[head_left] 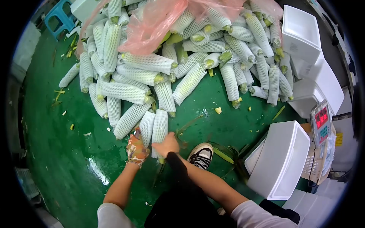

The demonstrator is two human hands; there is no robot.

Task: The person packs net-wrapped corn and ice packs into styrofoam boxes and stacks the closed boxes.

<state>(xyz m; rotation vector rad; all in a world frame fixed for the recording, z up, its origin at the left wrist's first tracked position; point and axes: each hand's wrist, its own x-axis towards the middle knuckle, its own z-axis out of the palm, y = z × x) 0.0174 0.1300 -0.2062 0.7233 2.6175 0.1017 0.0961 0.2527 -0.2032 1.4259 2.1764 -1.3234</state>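
Observation:
My left hand (137, 149), in a patterned orange-and-green glove, is closed at the lower end of a long pale vegetable in a white foam net sleeve (146, 125). Its fingertips are partly hidden. Just beside it, my bare right hand (167, 145) is wrapped around a second net-sleeved vegetable (160, 123), whose green end points down toward me. Both pieces lie at the near edge of a large heap of similar sleeved vegetables (127, 91). A dark sleeve covers part of my right forearm.
Pink plastic sheeting (154, 26) lies over the heap. White foam boxes (279, 159) stand at right, near a scale (321, 121) with a red display. Leaf scraps (224, 154) litter the green floor (64, 152) by my shoe (201, 155). A blue stool (60, 19) is far left.

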